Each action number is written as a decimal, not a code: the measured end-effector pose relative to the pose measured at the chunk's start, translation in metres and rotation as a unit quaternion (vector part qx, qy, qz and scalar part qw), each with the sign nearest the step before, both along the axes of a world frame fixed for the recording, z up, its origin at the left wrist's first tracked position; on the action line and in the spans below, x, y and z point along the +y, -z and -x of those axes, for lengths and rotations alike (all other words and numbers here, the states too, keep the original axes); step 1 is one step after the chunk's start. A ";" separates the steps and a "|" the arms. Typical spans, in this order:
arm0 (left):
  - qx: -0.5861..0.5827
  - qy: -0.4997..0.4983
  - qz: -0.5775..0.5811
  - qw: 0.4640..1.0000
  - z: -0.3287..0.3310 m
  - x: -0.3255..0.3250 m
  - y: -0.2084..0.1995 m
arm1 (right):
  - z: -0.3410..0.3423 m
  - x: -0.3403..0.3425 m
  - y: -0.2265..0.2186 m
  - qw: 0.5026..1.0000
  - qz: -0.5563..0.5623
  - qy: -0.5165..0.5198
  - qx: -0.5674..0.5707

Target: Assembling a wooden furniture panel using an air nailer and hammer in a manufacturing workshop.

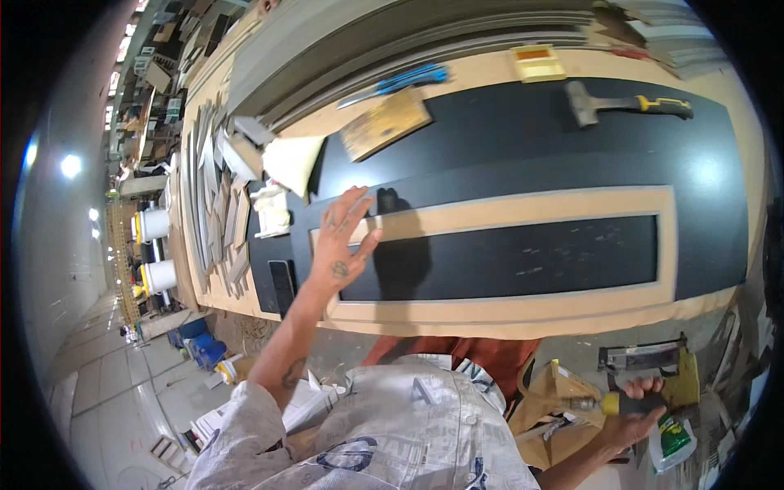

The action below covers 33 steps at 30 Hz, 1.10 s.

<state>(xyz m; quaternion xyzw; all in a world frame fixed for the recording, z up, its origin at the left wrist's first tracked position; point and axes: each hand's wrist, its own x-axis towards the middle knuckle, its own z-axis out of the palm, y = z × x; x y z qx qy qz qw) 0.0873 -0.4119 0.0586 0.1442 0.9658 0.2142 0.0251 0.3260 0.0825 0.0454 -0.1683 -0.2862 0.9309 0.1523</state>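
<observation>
My left hand point(340, 243) is open, its fingers stretched out over the left end of a wooden frame point(523, 202). Whether the hand touches the frame I cannot tell. The long, light-coloured frame lies on a black panel point(506, 139), and more black shows inside its opening. Down at the lower right, away from the bench, my right hand point(639, 412) is closed round a yellow-and-black tool point(611, 403). The tool's metal nose points left and is blurred, so its exact kind is unclear. A dark phone point(282, 286) lies near my left wrist.
Across the panel's far side lie a hammer point(583, 106), a wooden block point(386, 124), a blue-handled tool point(412, 78) and a small yellow box point(538, 64). Wood offcuts point(220, 192) crowd the bench's left end. Long boards point(408, 24) run behind. White buckets point(155, 226) stand left.
</observation>
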 end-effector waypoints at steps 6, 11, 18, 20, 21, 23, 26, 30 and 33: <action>-0.076 0.206 0.091 0.971 -0.027 -0.112 0.012 | -0.008 -0.234 0.044 0.967 -0.113 0.131 -0.189; -0.104 0.281 0.087 0.950 -0.037 -0.146 0.035 | 0.012 -0.388 0.049 0.934 -0.155 0.149 -0.284; -0.050 0.315 0.111 0.941 -0.035 -0.143 0.039 | 0.005 -0.487 0.056 0.908 -0.189 0.170 -0.332; -0.042 0.317 0.124 0.939 -0.039 -0.143 0.044 | 0.013 -0.503 0.050 0.906 -0.188 0.168 -0.341; -0.039 0.317 0.119 0.940 -0.040 -0.145 0.047 | 0.017 -0.511 0.050 0.912 -0.175 0.175 -0.327; -0.023 0.323 0.095 0.941 -0.043 -0.140 0.054 | 0.024 -0.513 0.050 0.916 -0.165 0.196 -0.308; -0.009 0.325 0.092 0.941 -0.044 -0.136 0.052 | 0.022 -0.507 0.056 0.913 -0.205 0.189 -0.299; 0.020 0.323 0.091 0.942 -0.047 -0.137 0.056 | 0.022 -0.504 0.061 0.909 -0.239 0.168 -0.299; 0.046 0.334 0.089 0.937 -0.048 -0.131 0.058 | 0.022 -0.502 0.062 0.904 -0.249 0.184 -0.294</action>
